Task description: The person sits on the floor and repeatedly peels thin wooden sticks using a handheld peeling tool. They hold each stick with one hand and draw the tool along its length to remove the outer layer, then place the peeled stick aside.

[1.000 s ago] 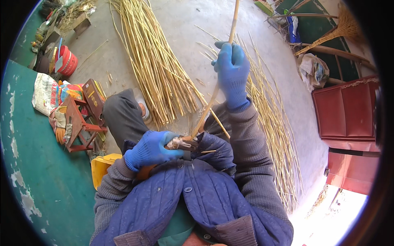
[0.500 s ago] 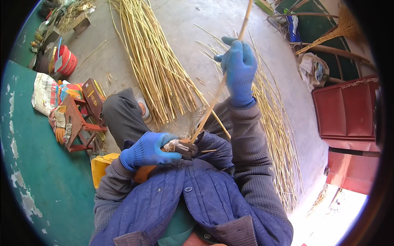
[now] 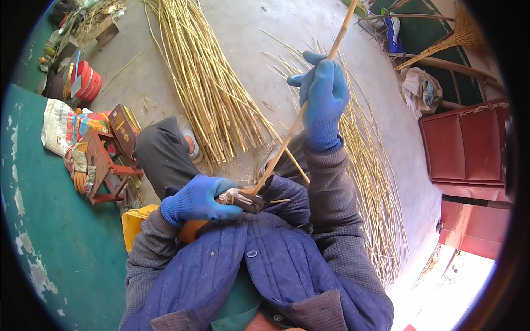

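Note:
My right hand (image 3: 324, 99), in a blue glove, is raised and has its fingers wrapped round a long tan stalk (image 3: 286, 144). The stalk slants from beyond the upper edge down to my lap. There its lower end meets a short tool with a dark metal end (image 3: 251, 203) and pale string wound on it. My left hand (image 3: 199, 199), also blue-gloved, is closed round this tool close against my jacket. A small stalk piece (image 3: 279, 201) sticks out beside the metal end. How the metal grips or cuts the stalk is too small to tell.
A thick bundle of stalks (image 3: 207, 83) lies on the floor ahead, and thinner stalks (image 3: 375, 193) spread at my right. Leftward stand a small reddish wooden stool (image 3: 99, 160), a red bucket (image 3: 88, 81) and a yellow container (image 3: 132, 225). Dark red panels (image 3: 466, 146) stand far right.
My right hand and the stalk have shifted slightly to the right, and the stalk's upper part leans further right. My left hand has hardly moved and keeps its hold on the tool.

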`<state>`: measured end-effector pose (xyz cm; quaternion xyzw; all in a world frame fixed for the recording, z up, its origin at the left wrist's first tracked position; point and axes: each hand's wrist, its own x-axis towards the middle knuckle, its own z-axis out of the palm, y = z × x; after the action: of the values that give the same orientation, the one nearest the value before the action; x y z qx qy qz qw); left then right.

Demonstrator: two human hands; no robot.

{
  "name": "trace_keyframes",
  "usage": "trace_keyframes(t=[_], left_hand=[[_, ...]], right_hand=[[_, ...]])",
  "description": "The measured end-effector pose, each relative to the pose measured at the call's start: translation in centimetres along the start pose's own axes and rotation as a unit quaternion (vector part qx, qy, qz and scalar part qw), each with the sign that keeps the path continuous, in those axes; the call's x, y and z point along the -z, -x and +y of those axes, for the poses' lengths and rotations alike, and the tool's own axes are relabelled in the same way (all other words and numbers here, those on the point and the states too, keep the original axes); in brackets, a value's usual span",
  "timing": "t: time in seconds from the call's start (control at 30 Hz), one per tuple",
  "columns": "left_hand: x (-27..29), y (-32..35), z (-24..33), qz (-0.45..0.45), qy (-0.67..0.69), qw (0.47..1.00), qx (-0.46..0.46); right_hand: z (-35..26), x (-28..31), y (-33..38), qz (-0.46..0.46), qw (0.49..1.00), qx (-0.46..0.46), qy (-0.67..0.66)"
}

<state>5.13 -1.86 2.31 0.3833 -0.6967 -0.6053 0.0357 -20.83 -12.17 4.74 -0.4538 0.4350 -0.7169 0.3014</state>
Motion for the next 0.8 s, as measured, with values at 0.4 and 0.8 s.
trace_keyframes(t=[0.4, 0.8], left_hand=[[-0.5, -0.1, 1.1, 0.162, 0.026, 0.986, -0.014], [1.3, -0.8, 3.5, 0.175, -0.011, 0.984, -0.016]], right_hand=[[-0.4, -3.4, 4.5, -0.042, 0.986, -0.116, 0.111], [-2.2, -4.4, 0.5, -0.152, 0.972, -0.162, 0.073]])
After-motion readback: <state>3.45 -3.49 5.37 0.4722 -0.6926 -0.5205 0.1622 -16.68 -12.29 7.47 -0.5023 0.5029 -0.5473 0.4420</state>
